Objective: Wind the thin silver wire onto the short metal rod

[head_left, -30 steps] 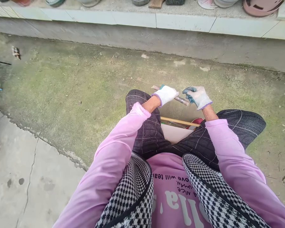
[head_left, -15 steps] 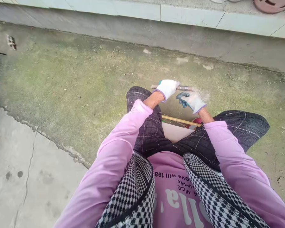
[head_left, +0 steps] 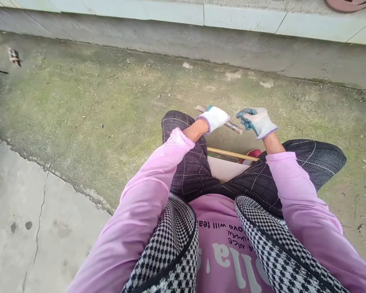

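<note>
I sit with my knees apart on mossy concrete, in white work gloves. My left hand [head_left: 216, 118] is closed round a short tool [head_left: 233, 126] that has a wooden handle and a metal collar; the handle's end sticks out to the left of my fist. My right hand [head_left: 258, 121] hovers just right of the tool's tip. Its teal-coated fingers are bent and apart, and they grip nothing that I can see. The tool's working end is hidden or too small to make out.
Between my knees lie a thin wooden stick [head_left: 232, 154], a red object [head_left: 255, 153] and a pale flat board [head_left: 223, 169]. A tiled ledge [head_left: 171, 14] runs along the far side, with a pink pot [head_left: 349, 3] on it. A crack [head_left: 42, 175] crosses the ground at left.
My left hand tipped the tool back down to the right after holding it level. My right hand rose from below the tool to beside its tip. The dust puff is gone.
</note>
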Available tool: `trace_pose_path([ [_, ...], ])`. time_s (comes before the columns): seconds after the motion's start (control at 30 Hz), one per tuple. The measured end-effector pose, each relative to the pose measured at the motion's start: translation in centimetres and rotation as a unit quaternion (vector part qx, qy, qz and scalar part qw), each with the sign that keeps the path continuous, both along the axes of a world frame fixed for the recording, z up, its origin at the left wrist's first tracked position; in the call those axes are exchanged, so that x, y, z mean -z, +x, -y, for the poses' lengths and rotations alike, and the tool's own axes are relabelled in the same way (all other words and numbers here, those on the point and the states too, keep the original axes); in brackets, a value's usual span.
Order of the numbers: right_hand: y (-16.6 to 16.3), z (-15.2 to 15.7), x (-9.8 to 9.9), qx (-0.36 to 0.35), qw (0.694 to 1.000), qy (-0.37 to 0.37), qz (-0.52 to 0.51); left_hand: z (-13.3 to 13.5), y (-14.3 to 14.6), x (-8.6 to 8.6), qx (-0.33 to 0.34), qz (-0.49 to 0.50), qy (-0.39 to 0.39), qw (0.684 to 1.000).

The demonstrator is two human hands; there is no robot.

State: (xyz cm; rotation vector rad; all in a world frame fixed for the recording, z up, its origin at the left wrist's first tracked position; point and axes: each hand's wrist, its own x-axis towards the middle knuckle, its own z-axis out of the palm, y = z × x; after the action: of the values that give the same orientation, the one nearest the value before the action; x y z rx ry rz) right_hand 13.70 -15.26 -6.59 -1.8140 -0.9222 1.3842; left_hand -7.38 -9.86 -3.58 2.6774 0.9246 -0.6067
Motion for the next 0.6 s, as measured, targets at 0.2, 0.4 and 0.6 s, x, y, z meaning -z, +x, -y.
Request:
trace_pose_path([
  [0.2,-0.6,-0.6,1.3,0.019,1.0,-0.01,-0.012,-0.9,0.2,0.0,-0.055,0.053,-0.007,0.997],
  [0.4,-3.3,0.6,1.9,-0.069,0.996,-0.054,-0.031,-1.3,-0.2,-0.4,-0.134,0.057,0.007,0.989],
  [0.6,-3.3,2.2,0.6,-0.113,0.993,-0.006,-0.044,-0.4,-0.4,-1.4,-0.149,0.015,0.008,0.989],
])
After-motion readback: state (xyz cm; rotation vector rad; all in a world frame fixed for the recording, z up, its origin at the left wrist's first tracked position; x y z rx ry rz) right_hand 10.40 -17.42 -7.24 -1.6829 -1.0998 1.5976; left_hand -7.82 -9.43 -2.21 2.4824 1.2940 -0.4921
